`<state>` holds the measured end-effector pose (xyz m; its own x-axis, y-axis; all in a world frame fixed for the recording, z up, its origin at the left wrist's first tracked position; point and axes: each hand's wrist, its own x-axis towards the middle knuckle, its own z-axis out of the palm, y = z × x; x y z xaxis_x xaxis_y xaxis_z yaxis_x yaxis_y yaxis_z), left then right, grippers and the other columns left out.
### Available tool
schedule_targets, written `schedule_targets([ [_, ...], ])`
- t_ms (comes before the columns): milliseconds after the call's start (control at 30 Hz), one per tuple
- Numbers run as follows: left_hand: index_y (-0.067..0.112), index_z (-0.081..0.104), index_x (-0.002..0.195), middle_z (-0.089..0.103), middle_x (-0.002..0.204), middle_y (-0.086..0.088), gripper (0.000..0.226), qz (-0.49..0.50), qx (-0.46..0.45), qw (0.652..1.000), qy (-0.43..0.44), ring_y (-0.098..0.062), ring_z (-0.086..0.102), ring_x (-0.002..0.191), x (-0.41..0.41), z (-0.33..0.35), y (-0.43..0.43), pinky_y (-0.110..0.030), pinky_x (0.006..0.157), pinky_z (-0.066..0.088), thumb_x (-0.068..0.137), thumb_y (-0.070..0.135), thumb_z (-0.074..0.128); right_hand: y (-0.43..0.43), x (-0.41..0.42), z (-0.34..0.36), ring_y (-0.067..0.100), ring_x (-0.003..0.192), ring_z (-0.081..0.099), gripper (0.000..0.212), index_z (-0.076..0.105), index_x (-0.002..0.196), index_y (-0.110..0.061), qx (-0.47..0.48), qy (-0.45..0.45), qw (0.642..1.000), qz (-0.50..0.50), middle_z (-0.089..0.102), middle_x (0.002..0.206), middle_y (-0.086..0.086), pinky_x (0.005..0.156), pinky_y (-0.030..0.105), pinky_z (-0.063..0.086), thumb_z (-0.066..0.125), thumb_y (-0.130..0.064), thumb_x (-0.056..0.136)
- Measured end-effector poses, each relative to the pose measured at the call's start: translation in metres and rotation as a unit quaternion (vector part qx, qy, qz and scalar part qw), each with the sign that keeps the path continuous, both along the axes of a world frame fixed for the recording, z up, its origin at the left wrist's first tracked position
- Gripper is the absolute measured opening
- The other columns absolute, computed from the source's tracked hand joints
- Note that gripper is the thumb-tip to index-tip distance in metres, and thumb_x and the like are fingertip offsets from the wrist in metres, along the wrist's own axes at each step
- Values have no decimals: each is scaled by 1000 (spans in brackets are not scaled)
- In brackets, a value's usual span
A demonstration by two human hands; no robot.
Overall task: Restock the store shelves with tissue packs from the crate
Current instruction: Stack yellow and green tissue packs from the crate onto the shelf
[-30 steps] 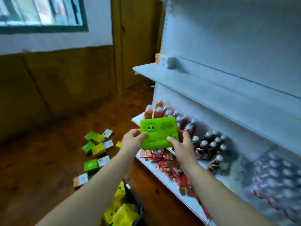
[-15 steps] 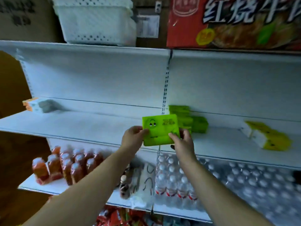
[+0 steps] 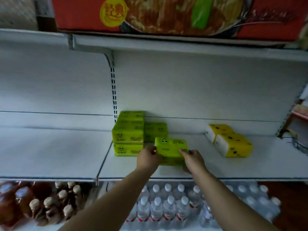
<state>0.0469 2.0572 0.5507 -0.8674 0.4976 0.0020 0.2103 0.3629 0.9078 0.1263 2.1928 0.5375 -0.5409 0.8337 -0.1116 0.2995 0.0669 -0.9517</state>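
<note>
A green tissue pack [image 3: 170, 148] with cartoon eyes is held between both hands low over the white shelf [image 3: 66, 152]. My left hand [image 3: 147, 157] grips its left edge and my right hand [image 3: 193, 160] grips its right edge. It seems to sit atop another green pack whose front shows just below. Left of it stands a stack of green tissue packs [image 3: 128, 133], with one more green pack [image 3: 155, 131] behind. Two yellow tissue packs [image 3: 229, 141] lie farther right on the same shelf. The crate is out of view.
A red noodle carton [image 3: 166, 14] fills the shelf above. On the shelf below stand wrapped water bottles [image 3: 166, 205] and brown drink bottles [image 3: 41, 204] at the left. A slotted upright [image 3: 113, 97] divides the shelf back.
The view swung from the floor and crate up to the shelf. Both hands carried the green pack forward and down, next to the green stack.
</note>
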Motion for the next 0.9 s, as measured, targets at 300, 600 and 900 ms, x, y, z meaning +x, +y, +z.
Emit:
schedule_targets([
  [300,9,57,117,65,103,-14,34,70,-37,992,100,-33,60,97,-25,-28,14,-32,79,46,84,7,59,23,-35,-12,15,66,53,18,64,86,-18,60,-87,990,93,57,70,-3,63,26,38,70,-34,80],
  [600,7,59,122,59,116,-13,39,25,-27,992,121,-26,58,104,-28,-43,9,-23,87,39,83,9,63,20,-70,-22,22,77,59,25,65,91,-13,82,-75,989,92,63,81,3,68,31,46,74,-33,77],
  [900,10,54,129,62,120,-10,43,51,-6,994,95,-21,57,110,-15,-31,-7,-18,83,37,86,14,61,13,-46,-8,26,107,59,46,59,120,-6,106,-43,992,52,62,116,11,87,31,44,72,-24,80],
])
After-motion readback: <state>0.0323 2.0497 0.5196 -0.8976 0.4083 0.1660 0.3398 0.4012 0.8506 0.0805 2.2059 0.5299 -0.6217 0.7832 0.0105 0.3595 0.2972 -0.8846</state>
